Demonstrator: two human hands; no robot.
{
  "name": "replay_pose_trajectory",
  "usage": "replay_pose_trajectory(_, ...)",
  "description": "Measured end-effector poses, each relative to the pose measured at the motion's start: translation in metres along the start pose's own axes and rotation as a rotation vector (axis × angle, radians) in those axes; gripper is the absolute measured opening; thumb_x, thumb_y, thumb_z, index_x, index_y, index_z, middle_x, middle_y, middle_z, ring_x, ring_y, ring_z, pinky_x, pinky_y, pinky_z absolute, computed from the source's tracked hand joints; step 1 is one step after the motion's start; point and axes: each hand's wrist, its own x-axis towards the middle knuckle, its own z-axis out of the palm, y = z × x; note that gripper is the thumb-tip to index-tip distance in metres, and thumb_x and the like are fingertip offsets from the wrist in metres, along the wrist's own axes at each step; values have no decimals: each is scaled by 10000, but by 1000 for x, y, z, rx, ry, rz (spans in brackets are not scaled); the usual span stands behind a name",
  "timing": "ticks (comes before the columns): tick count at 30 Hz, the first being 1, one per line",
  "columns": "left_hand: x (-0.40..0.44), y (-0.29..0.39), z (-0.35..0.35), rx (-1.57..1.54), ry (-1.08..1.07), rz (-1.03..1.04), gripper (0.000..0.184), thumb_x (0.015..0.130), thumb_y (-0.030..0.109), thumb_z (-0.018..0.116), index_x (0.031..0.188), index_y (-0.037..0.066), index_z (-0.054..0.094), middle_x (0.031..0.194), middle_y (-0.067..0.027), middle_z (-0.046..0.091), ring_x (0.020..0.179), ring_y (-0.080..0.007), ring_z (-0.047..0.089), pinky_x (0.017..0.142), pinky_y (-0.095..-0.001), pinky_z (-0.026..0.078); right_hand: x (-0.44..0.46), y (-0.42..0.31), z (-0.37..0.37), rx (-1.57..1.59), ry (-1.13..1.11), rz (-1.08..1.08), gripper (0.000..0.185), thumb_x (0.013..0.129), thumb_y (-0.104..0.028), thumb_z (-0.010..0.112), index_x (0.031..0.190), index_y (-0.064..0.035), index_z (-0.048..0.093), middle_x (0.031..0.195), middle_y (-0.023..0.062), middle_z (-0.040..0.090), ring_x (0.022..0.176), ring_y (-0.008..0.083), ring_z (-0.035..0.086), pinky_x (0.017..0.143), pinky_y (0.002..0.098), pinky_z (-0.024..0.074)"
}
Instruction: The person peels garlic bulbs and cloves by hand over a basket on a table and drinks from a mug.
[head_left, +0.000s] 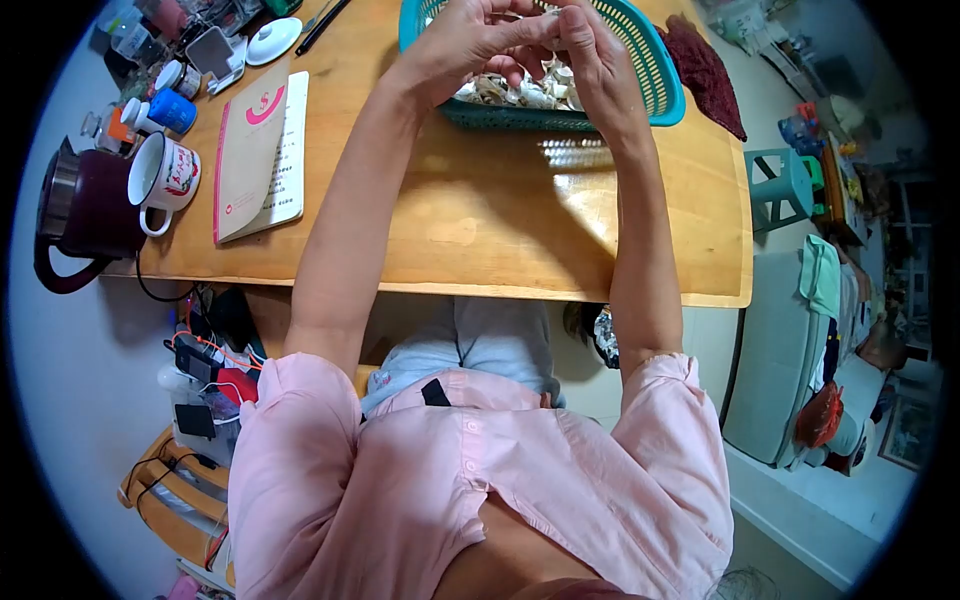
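A green plastic basket (672, 92) with slotted sides stands at the far edge of the wooden table. Inside it lie many pale, whitish and brownish pieces (530, 92), thin and papery-looking; I cannot tell their exact kind. Over the basket, my left hand (478, 45) and my right hand (597, 70) meet at the fingertips. Thumbs and fingers of both are pinched close together, the other left fingers curled. Whatever small thing sits between them is too small and too covered to name.
On the left of the table (480, 220) are an open booklet (255, 150), an enamel mug (165, 175), a dark kettle (90, 205), a blue jar (173, 110), a white lid (273, 41) and a black pen (322, 28). Dark red cloth (703, 75) lies right of the basket.
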Motion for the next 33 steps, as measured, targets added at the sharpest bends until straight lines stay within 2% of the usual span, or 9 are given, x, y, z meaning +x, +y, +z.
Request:
replay_pose_trajectory(6, 5, -3, -7, 176, 52, 90, 275, 893, 282, 659, 994, 31, 610, 786, -32, 638, 700, -86, 595, 587, -209, 489, 2, 1, -3, -277, 29, -100, 444, 1006, -330, 421, 1304, -9, 489, 912, 90, 628, 879, 170, 603, 801, 282, 479)
replay_pose_trajectory(7, 6, -4, -9, 173, 49, 91, 275, 893, 282, 659, 994, 31, 610, 786, -32, 638, 700, -86, 595, 587, -209, 489, 2, -2, -16, -248, -51, 87, 406, 987, -255, 452, 1297, 6, 485, 959, 100, 620, 882, 168, 593, 810, 281, 473)
replay_pose_trajectory(9, 6, -4, -14, 737, 231, 100, 251, 904, 248, 640, 993, 15, 614, 787, -38, 643, 700, -101, 592, 612, -209, 490, 3, -1, -33, -241, -129, 274, 378, 968, -180, 483, 1289, 20, 481, 1005, 110, 612, 885, 165, 584, 818, 280, 468)
replay_pose_trajectory(12, 2, -12, -23, 1159, 340, 134, 371, 839, 385, 631, 988, 45, 638, 827, -78, 674, 750, -183, 642, 637, -298, 501, 4, 43, -57, -573, 249, -10, 257, 912, -297, 597, 1016, -80, 689, 833, 106, 694, 771, 207, 668, 724, 321, 507)
replay_pose_trajectory(14, 4, -12, -24, 1304, 395, 15, 525, 739, 556, 621, 1005, 105, 664, 871, -103, 688, 869, -286, 653, 780, -400, 491, 7, 41, -64, -715, 13, 208, 211, 862, -201, 642, 1014, -72, 710, 927, 124, 706, 839, 180, 669, 764, 299, 497)
replay_pose_trajectory(18, 2, -14, -21, 1375, 368, 2, 494, 757, 535, 622, 1006, 111, 668, 874, -110, 688, 853, -283, 656, 749, -396, 497, 25, 42, -56, -771, -418, 294, 255, 822, -191, 672, 1040, -61, 686, 936, 141, 694, 856, 234, 662, 763, 343, 498)
replay_pose_trajectory(23, 0, -11, -18, 1332, 413, 109, 493, 803, 549, 593, 988, 100, 675, 883, -108, 684, 841, -269, 652, 734, -392, 495, 32, 51, -41, -919, -527, 219, 345, 783, -199, 713, 1069, -30, 620, 936, 139, 669, 850, 231, 649, 748, 331, 497)
replay_pose_trajectory(29, 16, -21, -24, 900, 274, 374, 251, 883, 276, 623, 990, 57, 682, 845, -60, 675, 792, -145, 638, 690, -305, 497, 18, 34, -54, 134, -162, 213, 290, 832, -108, 708, 1065, 33, 606, 920, 72, 657, 823, 134, 636, 731, 252, 518)
replay_pose_trajectory(33, 15, -25, -10, 678, 118, 247, 295, 872, 101, 617, 1158, 28, 609, 911, -77, 675, 782, -124, 636, 672, -281, 535, 10, 33, -43, 380, -113, 324, 249, 876, -114, 661, 1084, 12, 606, 975, 82, 656, 876, 157, 653, 828, 287, 540)
